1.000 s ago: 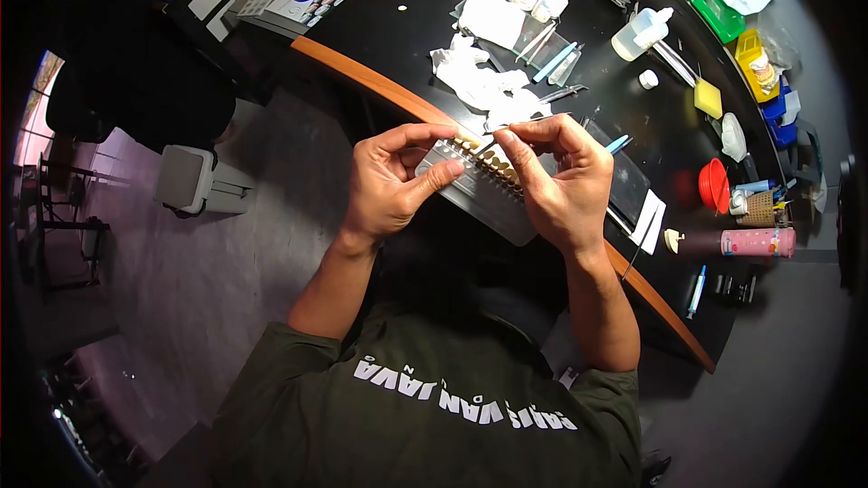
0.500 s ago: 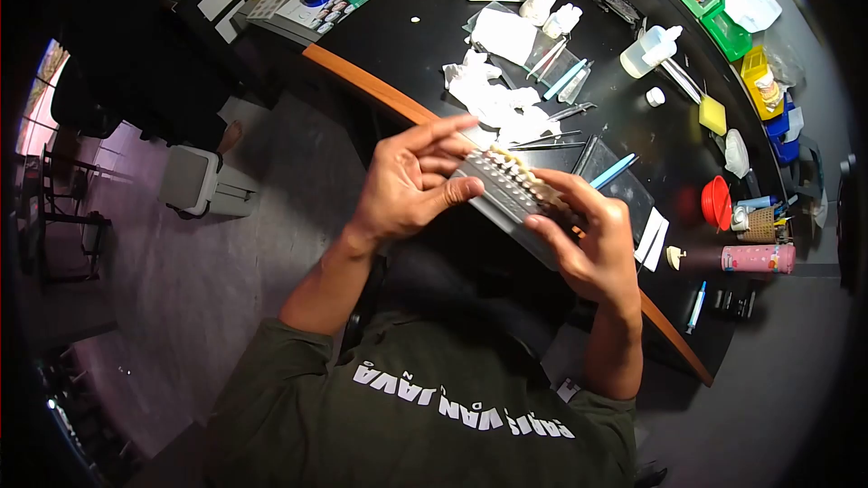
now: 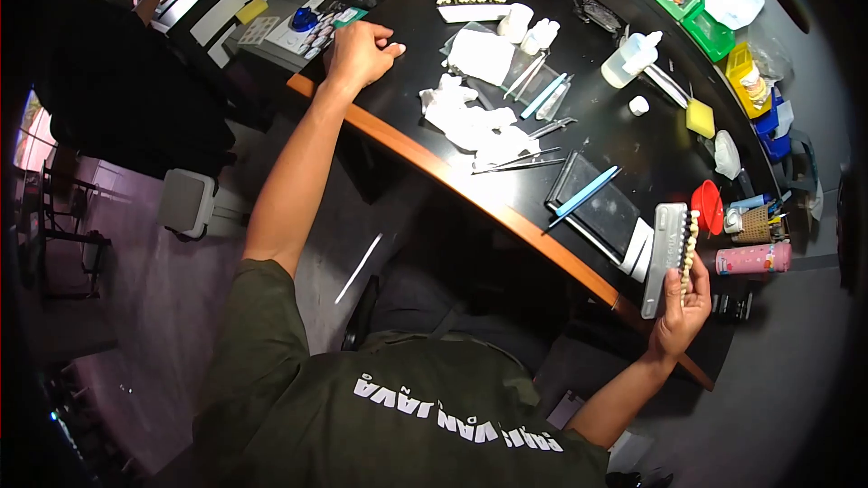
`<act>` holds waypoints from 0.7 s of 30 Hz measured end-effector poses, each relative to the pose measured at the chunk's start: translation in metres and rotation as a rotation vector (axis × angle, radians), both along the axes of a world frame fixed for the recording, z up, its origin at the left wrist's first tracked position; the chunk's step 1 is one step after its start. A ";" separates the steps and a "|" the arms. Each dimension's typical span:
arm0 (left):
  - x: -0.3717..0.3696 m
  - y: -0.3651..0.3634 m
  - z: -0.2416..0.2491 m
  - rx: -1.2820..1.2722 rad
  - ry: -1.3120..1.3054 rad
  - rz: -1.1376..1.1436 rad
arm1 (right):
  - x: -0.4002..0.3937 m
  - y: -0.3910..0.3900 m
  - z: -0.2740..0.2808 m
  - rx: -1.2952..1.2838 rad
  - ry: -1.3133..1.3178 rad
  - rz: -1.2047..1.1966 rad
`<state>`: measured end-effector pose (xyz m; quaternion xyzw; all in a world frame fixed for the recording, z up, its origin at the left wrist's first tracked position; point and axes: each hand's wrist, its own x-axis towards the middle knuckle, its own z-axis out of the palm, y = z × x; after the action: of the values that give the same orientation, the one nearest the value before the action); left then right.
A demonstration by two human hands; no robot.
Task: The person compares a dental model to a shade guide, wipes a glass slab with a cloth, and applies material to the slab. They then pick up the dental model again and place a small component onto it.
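Taking the black slab (image 3: 601, 205) as the landmark, the left hand (image 3: 359, 54) is well to its left and farther from the body, over the desk (image 3: 380, 107), with fingers bent and partly closed; its thumb and forefinger meet a small white piece (image 3: 400, 49), but whether they already grip it or merely touch it I cannot tell. I judge the step in hand to be a pick-up at those fingertips while the other hand carries. Picking up so slight a piece calls for a fine, light pinch, fingertips low to the desk and the wrist steady. Between that hand and the slab lies crumpled white tissue (image 3: 470, 117), with slim dark tools (image 3: 518, 165) just beside the slab's left side. A light-blue tool (image 3: 585, 197) rests across the slab itself. Just right of the slab, past two pale strips (image 3: 639, 249), is the grey holder (image 3: 666, 248) with its row of tooth-coloured tabs (image 3: 691, 239), held by the right hand (image 3: 683, 318) near its lower end, thumb on one side and fingers curled round the other. That hold, I judge, wants to stay firm and level, so the tabs neither knock the red cup (image 3: 708, 208) beyond nor get squeezed by the fingers.
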<state>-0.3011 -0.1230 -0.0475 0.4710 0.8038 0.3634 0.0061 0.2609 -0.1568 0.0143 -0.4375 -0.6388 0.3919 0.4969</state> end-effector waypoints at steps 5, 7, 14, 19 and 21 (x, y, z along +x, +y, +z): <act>0.004 0.008 -0.004 0.006 0.017 0.021 | 0.039 0.004 -0.013 0.011 0.052 -0.064; 0.005 0.011 -0.003 0.006 0.035 0.054 | 0.044 0.007 -0.015 0.013 0.080 -0.066; -0.006 0.031 -0.019 0.138 -0.251 0.021 | 0.057 0.013 -0.029 -0.008 0.146 -0.103; 0.032 0.044 0.019 0.195 -1.131 -0.265 | 0.059 0.010 -0.051 -0.011 0.166 -0.197; 0.056 0.061 0.026 0.203 -1.245 -0.392 | 0.059 0.007 -0.066 0.058 0.135 -0.289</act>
<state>-0.2453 -0.0617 -0.0216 0.3088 0.5109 0.6342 0.4913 0.3197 -0.1496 -0.0519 -0.4829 -0.5454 0.3261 0.6024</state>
